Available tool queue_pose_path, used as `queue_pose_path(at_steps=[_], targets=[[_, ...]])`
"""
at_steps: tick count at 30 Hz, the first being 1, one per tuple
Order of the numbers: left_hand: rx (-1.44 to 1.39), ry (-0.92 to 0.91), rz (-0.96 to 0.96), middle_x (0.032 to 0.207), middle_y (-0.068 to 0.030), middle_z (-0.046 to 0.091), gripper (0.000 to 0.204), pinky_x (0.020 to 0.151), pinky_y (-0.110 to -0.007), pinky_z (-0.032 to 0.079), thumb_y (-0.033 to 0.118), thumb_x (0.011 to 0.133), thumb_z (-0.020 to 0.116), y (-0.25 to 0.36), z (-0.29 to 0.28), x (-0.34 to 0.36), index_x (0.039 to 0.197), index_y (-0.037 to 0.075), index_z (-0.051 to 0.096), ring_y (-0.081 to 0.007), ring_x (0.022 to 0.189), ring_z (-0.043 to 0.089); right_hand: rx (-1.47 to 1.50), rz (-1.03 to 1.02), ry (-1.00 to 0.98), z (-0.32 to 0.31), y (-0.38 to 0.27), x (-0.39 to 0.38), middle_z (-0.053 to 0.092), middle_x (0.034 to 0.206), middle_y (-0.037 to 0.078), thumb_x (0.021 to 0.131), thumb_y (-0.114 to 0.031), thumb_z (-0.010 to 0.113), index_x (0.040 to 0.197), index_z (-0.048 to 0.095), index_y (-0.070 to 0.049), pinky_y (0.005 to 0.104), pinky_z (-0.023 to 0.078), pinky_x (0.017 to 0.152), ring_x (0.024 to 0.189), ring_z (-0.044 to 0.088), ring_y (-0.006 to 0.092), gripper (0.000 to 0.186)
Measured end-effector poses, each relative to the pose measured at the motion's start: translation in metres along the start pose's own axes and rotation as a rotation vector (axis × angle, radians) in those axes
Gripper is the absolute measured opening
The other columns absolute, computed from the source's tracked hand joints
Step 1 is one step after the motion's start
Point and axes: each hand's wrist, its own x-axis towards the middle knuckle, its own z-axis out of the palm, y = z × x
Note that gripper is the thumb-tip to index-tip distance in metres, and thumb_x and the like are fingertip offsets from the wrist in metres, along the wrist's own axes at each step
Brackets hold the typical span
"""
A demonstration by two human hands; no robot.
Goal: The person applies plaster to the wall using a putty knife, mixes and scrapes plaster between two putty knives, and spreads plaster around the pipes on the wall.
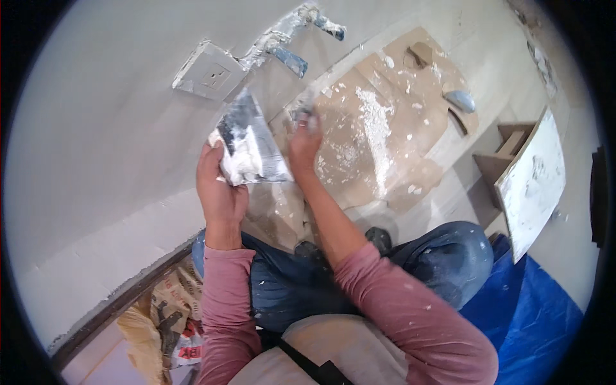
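Note:
My left hand [213,183] grips a triangular metal plate [255,153] smeared with white paste, held beside the wall. To its right, my right hand [303,144] is closed on a small scraper [301,114], blurred at its blade. Above them, a square white socket plate [204,70] is on the wall, next to a paste-covered channel with two short blue pieces [289,59] sticking out.
Torn cardboard [401,109] with white flakes covers the floor ahead. At right stand a white-topped wooden stool [526,186] and a blue tarp [542,308]. Crumpled bags [160,321] lie lower left. My bent legs [436,256] are below my hands.

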Motion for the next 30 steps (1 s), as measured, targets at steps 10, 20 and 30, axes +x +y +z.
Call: queue_pose_path(at_steps=[10, 20, 30], targets=[[-0.192, 0.005, -0.003, 0.111, -0.0077, 0.065, 0.026, 0.084, -0.032, 0.055, 0.013, 0.101, 0.051, -0.034, 0.092, -0.013, 0.123, 0.000, 0.055, -0.0169, 0.099, 0.066, 0.556, -0.195, -0.033, -0.089, -0.179, 0.010, 0.061, 0.123, 0.012, 0.107, -0.025, 0.051, 0.133, 0.050, 0.004, 0.0340, 0.049, 0.092, 0.106, 0.061, 0.0196, 0.039], [-0.436, 0.017, -0.082, 0.107, -0.0094, 0.067, 0.019, 0.082, -0.038, 0.059, 0.011, 0.099, 0.046, -0.035, 0.178, -0.036, 0.112, 0.004, 0.058, -0.0225, 0.094, 0.070, -0.199, -0.903, -0.459, -0.167, -0.292, 0.011, 0.065, 0.124, 0.019, 0.092, -0.001, 0.059, 0.128, 0.062, 0.000, 0.0394, 0.048, 0.093, 0.110, 0.062, 0.0289, 0.036], [-0.332, -0.209, -0.076, 0.110, -0.0129, 0.068, 0.026, 0.086, -0.039, 0.059, 0.011, 0.099, 0.045, 0.012, 0.191, -0.061, 0.118, -0.002, 0.057, -0.0235, 0.097, 0.071, -0.814, -0.989, -0.564, -0.234, -0.371, 0.054, 0.069, 0.117, 0.012, 0.075, 0.015, 0.057, 0.122, 0.070, -0.009, 0.0385, 0.048, 0.091, 0.103, 0.061, 0.0321, 0.055]])
